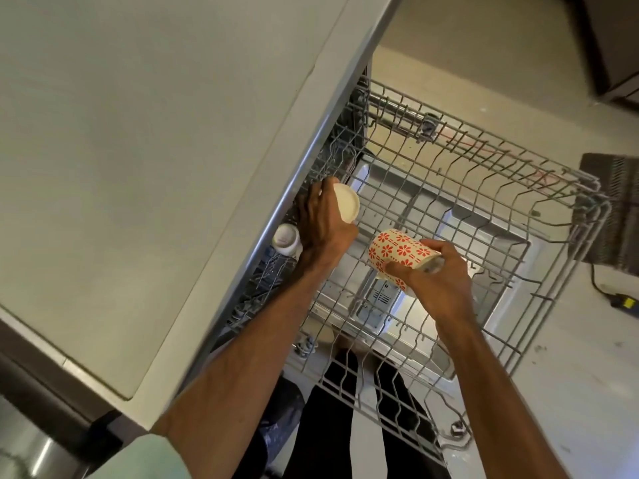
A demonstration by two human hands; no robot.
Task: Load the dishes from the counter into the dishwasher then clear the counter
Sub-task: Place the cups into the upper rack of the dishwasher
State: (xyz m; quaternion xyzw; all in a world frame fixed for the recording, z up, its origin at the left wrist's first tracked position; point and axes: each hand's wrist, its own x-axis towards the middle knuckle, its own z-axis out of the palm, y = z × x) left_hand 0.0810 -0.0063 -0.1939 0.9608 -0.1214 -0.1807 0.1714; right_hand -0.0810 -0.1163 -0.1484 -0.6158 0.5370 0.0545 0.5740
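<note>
Wire of the pulled-out dishwasher rack runs from the middle of my view out to 3 o'clock. Through its grid I see the lowered dishwasher door underneath. The pale counter fills everything from 9 to 12 o'clock, and I see no dishes on the part in view.

My left hand is at the rack's 9 o'clock edge, close under the counter lip. Its fingers are curled round a cream cup, whose flat round end faces toward 3 o'clock. I cannot tell whether the cup touches the wire. Just at 9 o'clock of that hand, a small white cup sits among the tines, partly under the counter edge.

My right hand is over the centre of the rack, fingers and thumb wrapped round a flowered mug. The mug is cream with red blossoms and is tipped on its side, one end pointing to 9 o'clock. It is held above the wire, well apart from the cream cup.

Out at 3 o'clock on the floor lies a dark ribbed mat, with a black cable just at its 6 o'clock.
</note>
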